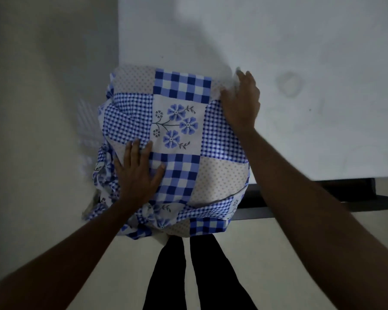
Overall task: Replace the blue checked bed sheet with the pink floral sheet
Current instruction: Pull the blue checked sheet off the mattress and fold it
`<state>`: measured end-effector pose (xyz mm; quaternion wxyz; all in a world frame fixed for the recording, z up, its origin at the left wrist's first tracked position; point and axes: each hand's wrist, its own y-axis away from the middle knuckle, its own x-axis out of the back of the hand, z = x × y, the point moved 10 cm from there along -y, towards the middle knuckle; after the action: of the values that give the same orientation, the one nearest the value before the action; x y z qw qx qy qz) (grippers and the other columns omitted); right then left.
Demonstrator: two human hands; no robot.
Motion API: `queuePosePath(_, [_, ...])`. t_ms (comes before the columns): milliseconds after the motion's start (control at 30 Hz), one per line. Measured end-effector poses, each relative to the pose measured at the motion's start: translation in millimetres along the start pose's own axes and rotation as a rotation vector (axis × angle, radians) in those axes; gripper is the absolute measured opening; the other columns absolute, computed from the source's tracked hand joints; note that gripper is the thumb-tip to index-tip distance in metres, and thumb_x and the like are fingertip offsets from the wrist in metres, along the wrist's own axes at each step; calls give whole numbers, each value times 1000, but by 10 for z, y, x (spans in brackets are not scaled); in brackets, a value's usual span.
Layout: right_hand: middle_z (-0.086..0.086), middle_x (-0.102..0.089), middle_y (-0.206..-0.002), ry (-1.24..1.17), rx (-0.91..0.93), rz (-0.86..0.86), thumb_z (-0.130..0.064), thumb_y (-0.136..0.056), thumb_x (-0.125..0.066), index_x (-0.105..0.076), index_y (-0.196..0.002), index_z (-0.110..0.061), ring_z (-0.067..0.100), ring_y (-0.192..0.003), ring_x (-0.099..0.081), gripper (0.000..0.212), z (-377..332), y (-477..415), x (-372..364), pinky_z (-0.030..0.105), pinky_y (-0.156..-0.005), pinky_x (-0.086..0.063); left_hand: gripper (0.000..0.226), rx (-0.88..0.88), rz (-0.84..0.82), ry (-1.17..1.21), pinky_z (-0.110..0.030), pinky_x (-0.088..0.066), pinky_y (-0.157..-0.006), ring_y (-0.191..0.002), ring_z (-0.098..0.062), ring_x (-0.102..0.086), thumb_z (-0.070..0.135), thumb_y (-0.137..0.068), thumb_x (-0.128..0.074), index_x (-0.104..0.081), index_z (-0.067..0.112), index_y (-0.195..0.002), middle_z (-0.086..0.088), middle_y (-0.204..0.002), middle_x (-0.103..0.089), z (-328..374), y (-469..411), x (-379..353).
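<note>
The blue checked bed sheet point(177, 135), a patchwork of blue checks, dots and blue flowers, lies bunched in a heap on the near left corner of the bare white mattress point(300, 63) and spills over its edge. My left hand point(137, 173) presses flat on the heap's left side with fingers spread. My right hand point(241, 101) rests on the heap's right edge, fingers straight and pointing away from me. No pink floral sheet is in view.
A dark bed frame point(300, 198) shows below the mattress edge. Pale floor point(43, 108) lies to the left and near me. My legs in dark trousers point(199, 276) stand at the bed's corner. A faint ring stain point(289, 83) marks the mattress.
</note>
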<state>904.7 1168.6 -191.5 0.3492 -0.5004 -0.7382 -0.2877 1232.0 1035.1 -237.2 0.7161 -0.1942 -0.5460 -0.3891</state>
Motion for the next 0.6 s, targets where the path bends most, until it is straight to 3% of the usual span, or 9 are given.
queuePosePath(67, [1, -48, -148, -46, -147, 149, -54, -85, -64, -47, -145, -26, 25, -132, -49, 68, 249, 351, 334, 41, -102, -43, 74, -22, 25, 14, -67, -8, -117, -154, -25, -10, 65, -94, -38, -29, 24, -156, -5, -165, -19, 134, 18, 52])
queuePosePath(100, [0, -53, -143, -90, -252, 142, -61, -83, -66, -46, -144, -27, 24, -127, -53, 72, 462, 554, 400, 41, -99, -46, 75, -42, 33, 13, -66, -7, -117, -154, -25, -9, 65, -94, -39, -29, 25, -156, -4, -166, -18, 221, 7, 81])
queuePosePath(167, [-1, -59, -135, -242, -449, -41, -68, -79, -70, -42, -144, -27, 22, -120, -60, 81, 860, 952, 319, 38, -96, -50, 77, -83, 33, 2, -65, -3, -116, -154, -25, -4, 67, -93, -38, -25, 27, -158, -3, -167, -13, 388, -41, 117])
queuePosePath(200, [-3, -60, -134, -294, -458, -172, -66, -78, -73, -41, -144, -26, 19, -118, -61, 83, 931, 1099, 229, 36, -96, -49, 78, -101, 18, 0, -65, 0, -116, -155, -26, -1, 68, -93, -37, -21, 28, -158, -3, -168, -9, 460, -72, 105])
queuePosePath(333, [-2, -50, -144, -459, -356, -507, -37, -75, -88, -33, -150, -19, 11, -123, -50, 94, 809, 1420, -113, 36, -107, -43, 79, -140, -70, -68, -71, -4, -114, -154, -28, 0, 74, -93, -30, -13, 35, -159, -2, -168, -5, 653, -138, -131])
queuePosePath(400, [6, -53, -145, -465, -275, -511, -22, -80, -85, -41, -149, -13, 17, -126, -52, 82, 734, 1445, -150, 45, -109, -45, 79, -126, -72, -89, -73, -3, -113, -154, -28, 1, 75, -92, -28, -11, 37, -159, -3, -168, -4, 726, -133, -232])
queuePosePath(467, [10, -58, -139, -467, -182, -473, -10, -87, -77, -48, -145, -8, 16, -122, -55, 65, 665, 1374, -3, 45, -106, -48, 78, -116, -64, -64, -73, 1, -113, -154, -28, 4, 75, -92, -28, -9, 38, -159, -4, -168, -1, 829, -132, -274])
queuePosePath(600, [0, -63, -128, -587, -81, -451, -4, -91, -71, -55, -136, -17, -1, -107, -62, 50, 441, 970, 503, 22, -94, -53, 76, -133, -36, -22, -72, -3, -114, -154, -27, 1, 74, -94, -26, -7, 38, -159, 0, -168, 1, 1191, -250, -274])
